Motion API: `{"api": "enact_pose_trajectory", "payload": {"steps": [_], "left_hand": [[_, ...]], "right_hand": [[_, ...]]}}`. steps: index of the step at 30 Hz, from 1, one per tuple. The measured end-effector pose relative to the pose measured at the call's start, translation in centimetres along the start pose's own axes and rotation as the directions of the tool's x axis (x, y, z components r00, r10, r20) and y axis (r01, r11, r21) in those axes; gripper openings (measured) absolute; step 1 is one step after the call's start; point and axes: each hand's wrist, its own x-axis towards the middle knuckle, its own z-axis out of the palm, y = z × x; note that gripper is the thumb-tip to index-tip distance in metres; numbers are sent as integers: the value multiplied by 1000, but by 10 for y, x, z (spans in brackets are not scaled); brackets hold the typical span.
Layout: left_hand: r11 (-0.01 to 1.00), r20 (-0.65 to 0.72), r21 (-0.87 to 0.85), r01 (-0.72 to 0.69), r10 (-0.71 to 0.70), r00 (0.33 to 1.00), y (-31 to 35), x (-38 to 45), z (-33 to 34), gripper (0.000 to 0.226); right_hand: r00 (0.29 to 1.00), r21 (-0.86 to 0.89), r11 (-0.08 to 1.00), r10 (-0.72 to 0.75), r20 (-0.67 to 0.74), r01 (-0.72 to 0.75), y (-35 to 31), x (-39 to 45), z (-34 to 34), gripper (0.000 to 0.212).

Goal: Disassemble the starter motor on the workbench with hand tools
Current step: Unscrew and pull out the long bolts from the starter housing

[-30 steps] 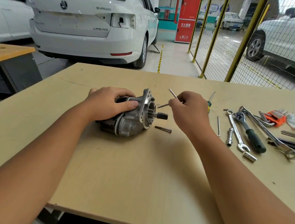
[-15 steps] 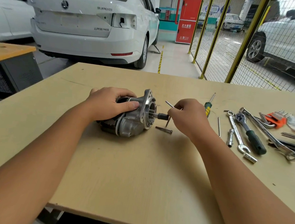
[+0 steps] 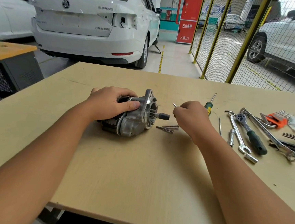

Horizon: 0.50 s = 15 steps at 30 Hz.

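Head view, looking down on the workbench [image 3: 137,173]. Starter motor [image 3: 134,114] lying on its side near the middle, flanged nose and splined shaft [image 3: 162,116] pointing right, toward the tools. Left hand [image 3: 111,103] curled over the top of the housing, thumb pressed along the casing, pinning it down, likely so the body cannot roll while fasteners come out of the nose end. Right hand [image 3: 189,113] hovering just right of the shaft tip, not touching it, fingers bunched in a close pinch around a thin metal rod [image 3: 174,105]; only its short end shows above the knuckles, so possibly a hex key, possibly a long through-bolt, too small to tell. Two long bolts [image 3: 167,128] lying side by side on the bench just below the shaft, kept close to the motor, presumably so removed parts stay together. Green-handled screwdriver [image 3: 208,106] just behind the right hand. Further right, ratchet [image 3: 250,131], combination wrench [image 3: 237,134], loose sockets [image 3: 250,158] and a hex key set [image 3: 276,119] spread within reach of that hand.
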Motion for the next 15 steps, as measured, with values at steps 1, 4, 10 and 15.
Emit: {"api": "enact_pose_trajectory", "payload": {"steps": [1, 4, 10, 15], "left_hand": [[1000, 0, 2, 0, 0, 1000, 0, 0, 0, 64], [1000, 0, 4, -1, 1, 1000, 0, -1, -1, 65], [1000, -1, -8, 1, -1, 1000, 0, -1, -1, 60], [1000, 1, -6, -2, 2, 1000, 0, -1, 0, 57]], "right_hand": [[1000, -4, 1000, 17, 10, -17, 1, 1, 0, 22], [999, -23, 999, 40, 32, -40, 3, 2, 0, 21], [1000, -22, 1000, -4, 16, 4, 3, 2, 1, 18], [998, -30, 997, -65, 14, 66, 0, -3, 2, 24]]}}
